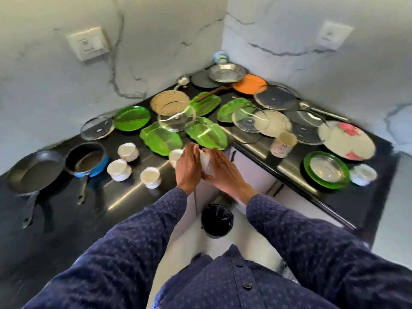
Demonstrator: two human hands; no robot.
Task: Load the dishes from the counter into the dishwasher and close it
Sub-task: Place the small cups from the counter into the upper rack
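Both hands meet over the desk [138, 186] edge: left hand [189, 168] and right hand [223, 172] clasp a white cup [206, 162] between them (blurred). Another cup [175, 156] touches the left hand; green plates [206, 132] lie just beyond.

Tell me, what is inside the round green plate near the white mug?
A shiny round steel plate lies inside the round green plate, covering its middle. Only the green rim shows; anything beneath the steel is hidden.

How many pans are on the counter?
2, both far left: a black frying pan and, just right of it, a blue-sided pan. None seem hidden.
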